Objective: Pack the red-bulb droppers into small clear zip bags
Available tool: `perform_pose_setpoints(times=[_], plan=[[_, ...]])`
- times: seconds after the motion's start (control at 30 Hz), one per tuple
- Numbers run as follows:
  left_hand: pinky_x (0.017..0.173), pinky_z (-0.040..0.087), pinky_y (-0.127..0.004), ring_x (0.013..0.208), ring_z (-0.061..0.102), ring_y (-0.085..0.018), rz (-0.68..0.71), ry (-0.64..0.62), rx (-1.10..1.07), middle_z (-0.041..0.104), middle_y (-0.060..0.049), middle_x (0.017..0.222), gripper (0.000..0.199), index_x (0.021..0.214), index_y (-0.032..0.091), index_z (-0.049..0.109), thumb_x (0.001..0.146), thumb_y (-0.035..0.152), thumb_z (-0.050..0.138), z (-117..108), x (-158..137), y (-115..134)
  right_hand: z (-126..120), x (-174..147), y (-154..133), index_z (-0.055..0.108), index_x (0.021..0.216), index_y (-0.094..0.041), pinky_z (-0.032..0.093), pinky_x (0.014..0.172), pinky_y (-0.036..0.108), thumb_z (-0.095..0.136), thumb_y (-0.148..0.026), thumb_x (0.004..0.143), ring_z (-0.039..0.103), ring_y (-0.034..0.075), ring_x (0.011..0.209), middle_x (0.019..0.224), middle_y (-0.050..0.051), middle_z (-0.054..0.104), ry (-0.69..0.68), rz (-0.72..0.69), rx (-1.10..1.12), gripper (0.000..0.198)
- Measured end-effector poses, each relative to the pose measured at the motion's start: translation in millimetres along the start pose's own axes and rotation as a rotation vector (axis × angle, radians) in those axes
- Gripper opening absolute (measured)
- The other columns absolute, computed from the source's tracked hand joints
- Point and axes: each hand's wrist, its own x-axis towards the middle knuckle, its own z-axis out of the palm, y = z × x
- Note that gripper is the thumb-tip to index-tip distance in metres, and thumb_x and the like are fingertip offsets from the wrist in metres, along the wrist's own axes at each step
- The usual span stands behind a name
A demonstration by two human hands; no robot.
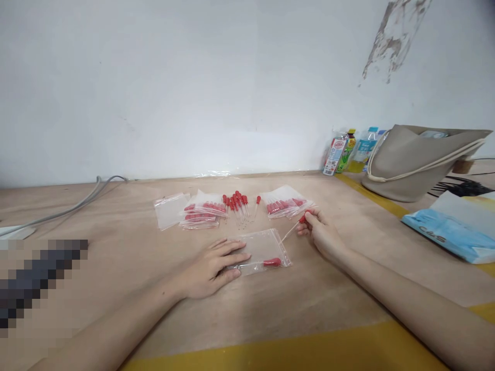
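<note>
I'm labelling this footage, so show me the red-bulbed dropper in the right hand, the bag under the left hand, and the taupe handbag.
Red-bulbed dropper (302,219): head view, on its bulb.
Bag (263,247): head view, on its clear face.
Taupe handbag (412,154): head view, on its side.

the wooden table (278,309) bears clear bags (258,246), loose red-topped droppers (237,199), bottles (364,148) and a blue packet (429,226).
</note>
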Motion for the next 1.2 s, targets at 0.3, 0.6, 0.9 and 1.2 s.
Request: perform_pose_setpoints(times=[0.3,0.6,0.9,1.2], plan=[[0.107,0.021,-0.04,0.13,0.026,-0.02,-0.039,-0.006,-0.02,0.03,-0.003,0.142,0.051,0.14,0.027,0.019,0.093,0.04,0.034,-2,0,5,0,-17,-9,0.047,0.079,-0.018,0.045,0.06,0.024,0.069,-0.033,0.065,0.056,0.009,0.06,0.067,-0.002,0.058,-0.488,0.201,-0.224,0.03],[0.108,0.022,-0.04,0.129,0.029,-0.02,-0.01,0.02,-0.03,0.033,-0.002,0.14,0.05,0.139,0.027,0.023,0.093,0.038,0.036,0,1,4,9,-22,-8,0.056,0.068,-0.014,0.026,0.044,0.019,0.071,-0.04,0.059,0.033,0.004,0.046,0.049,-0.007,0.043,-0.648,-0.002,-0.592,0.031],[0.108,0.02,-0.041,0.13,0.026,-0.019,-0.007,0.011,-0.01,0.031,-0.001,0.142,0.048,0.138,0.027,0.024,0.093,0.039,0.036,1,2,1,13,-18,-4,0.066,0.066,-0.015,0.034,0.052,0.021,0.064,-0.035,0.066,0.042,0.008,0.056,0.062,-0.001,0.049,-0.711,-0.25,-0.661,0.021],[0.107,0.02,-0.043,0.131,0.025,-0.021,-0.018,0.011,-0.053,0.029,-0.002,0.142,0.045,0.136,0.028,0.03,0.093,0.038,0.036,3,4,1,28,23,-15,0.064,0.07,-0.015,0.037,0.054,0.022,0.054,-0.027,0.071,0.052,0.012,0.057,0.064,0.002,0.062,-0.388,-0.439,-0.915,0.016]])
